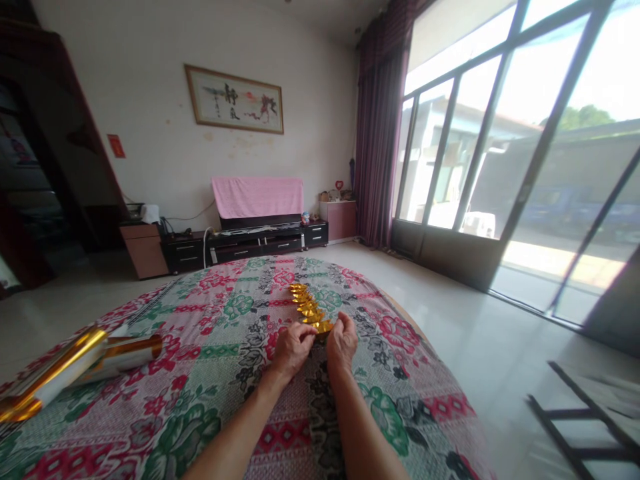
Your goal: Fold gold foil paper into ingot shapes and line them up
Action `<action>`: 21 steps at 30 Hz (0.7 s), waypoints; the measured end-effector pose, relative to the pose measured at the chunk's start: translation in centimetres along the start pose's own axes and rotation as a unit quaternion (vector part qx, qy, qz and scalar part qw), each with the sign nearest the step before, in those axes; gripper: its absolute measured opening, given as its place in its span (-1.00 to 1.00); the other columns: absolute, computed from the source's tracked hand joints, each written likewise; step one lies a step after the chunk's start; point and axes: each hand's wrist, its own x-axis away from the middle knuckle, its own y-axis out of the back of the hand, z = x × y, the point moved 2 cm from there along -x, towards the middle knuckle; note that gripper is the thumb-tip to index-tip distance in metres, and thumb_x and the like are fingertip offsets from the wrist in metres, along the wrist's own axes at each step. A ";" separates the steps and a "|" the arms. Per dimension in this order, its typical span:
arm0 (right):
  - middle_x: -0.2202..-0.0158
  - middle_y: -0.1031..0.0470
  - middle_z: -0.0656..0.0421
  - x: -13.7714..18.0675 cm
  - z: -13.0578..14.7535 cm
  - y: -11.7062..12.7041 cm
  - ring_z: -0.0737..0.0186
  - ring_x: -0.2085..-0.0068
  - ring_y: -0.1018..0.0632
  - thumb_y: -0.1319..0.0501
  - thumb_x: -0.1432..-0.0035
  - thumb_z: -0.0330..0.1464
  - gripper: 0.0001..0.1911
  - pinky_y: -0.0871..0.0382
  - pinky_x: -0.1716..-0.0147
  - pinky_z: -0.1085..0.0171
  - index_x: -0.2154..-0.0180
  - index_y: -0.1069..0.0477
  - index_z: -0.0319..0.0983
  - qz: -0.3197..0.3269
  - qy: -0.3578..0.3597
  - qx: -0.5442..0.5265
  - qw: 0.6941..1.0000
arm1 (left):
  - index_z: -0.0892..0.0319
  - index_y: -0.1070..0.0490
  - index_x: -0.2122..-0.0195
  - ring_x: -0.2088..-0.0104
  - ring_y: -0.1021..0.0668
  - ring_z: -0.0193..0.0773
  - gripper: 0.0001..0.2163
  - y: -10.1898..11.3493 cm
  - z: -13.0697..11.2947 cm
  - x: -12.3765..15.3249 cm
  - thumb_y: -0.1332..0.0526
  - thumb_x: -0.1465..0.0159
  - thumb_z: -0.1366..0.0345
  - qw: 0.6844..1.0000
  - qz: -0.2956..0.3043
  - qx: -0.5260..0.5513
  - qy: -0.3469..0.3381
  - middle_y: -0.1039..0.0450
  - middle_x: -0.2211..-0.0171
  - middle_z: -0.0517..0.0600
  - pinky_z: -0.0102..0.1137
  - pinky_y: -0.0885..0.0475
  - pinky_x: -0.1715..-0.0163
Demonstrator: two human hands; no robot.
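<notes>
Several folded gold foil-paper ingots (306, 303) sit in a row on the flowered tablecloth (230, 373), running away from me. At the near end of the row, a gold paper ingot (324, 327) is between my two hands. My left hand (294, 348) pinches its left tip with thumb and forefinger. My right hand (343, 341) is closed at its right tip, fingers upright and close together. The lower edge of this ingot is partly hidden by the hands.
On the table's left lie rolls of gold foil paper (65, 373). A dark-framed stool or chair (590, 413) stands on the floor to the right. Beyond the table are a low black cabinet (255, 243) under a pink cloth (260, 197), and large glass doors (480, 153).
</notes>
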 end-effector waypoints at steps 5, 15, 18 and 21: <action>0.17 -0.47 0.01 0.0 -0.1 -0.1 0.16 0.14 -0.47 0.12 -0.07 -0.30 -0.59 -0.30 0.16 0.27 0.16 -0.37 -0.31 0.001 0.013 -0.006 1.000 | 0.12 -0.53 0.37 0.39 -0.50 -0.29 -0.83 0.0 -0.2 0.0 -0.13 -0.10 0.35 1.000 0.003 -0.011 -0.022 -0.49 0.43 -0.01 -0.43 -0.35 0.32; 0.16 -0.47 0.02 0.1 0.6 0.2 0.15 0.12 -0.47 0.10 -0.01 -0.37 -0.59 -0.29 0.10 0.23 0.17 -0.38 -0.31 0.012 -0.021 -0.025 0.999 | 0.12 -0.52 0.38 0.36 -0.52 -0.27 -0.84 0.0 -0.5 0.2 -0.13 -0.11 0.36 0.999 -0.005 0.004 -0.034 -0.50 0.41 0.00 -0.44 -0.36 0.32; 0.17 -0.47 0.02 0.2 0.6 0.2 0.14 0.13 -0.47 0.10 -0.01 -0.38 -0.59 -0.29 0.11 0.23 0.17 -0.39 -0.31 0.014 -0.017 -0.025 0.999 | 0.13 -0.52 0.38 0.37 -0.52 -0.28 -0.84 -0.1 -0.5 0.2 -0.14 -0.11 0.36 1.000 -0.001 0.003 -0.030 -0.50 0.41 -0.01 -0.45 -0.36 0.32; 0.17 -0.47 0.00 0.1 0.5 0.1 0.14 0.13 -0.47 0.11 0.00 -0.38 -0.58 -0.29 0.11 0.24 0.17 -0.39 -0.32 0.010 -0.017 -0.036 0.999 | 0.14 -0.52 0.36 0.37 -0.51 -0.30 -0.84 -0.1 -0.5 0.2 -0.14 -0.11 0.37 1.000 0.004 -0.003 -0.027 -0.51 0.40 -0.01 -0.45 -0.37 0.31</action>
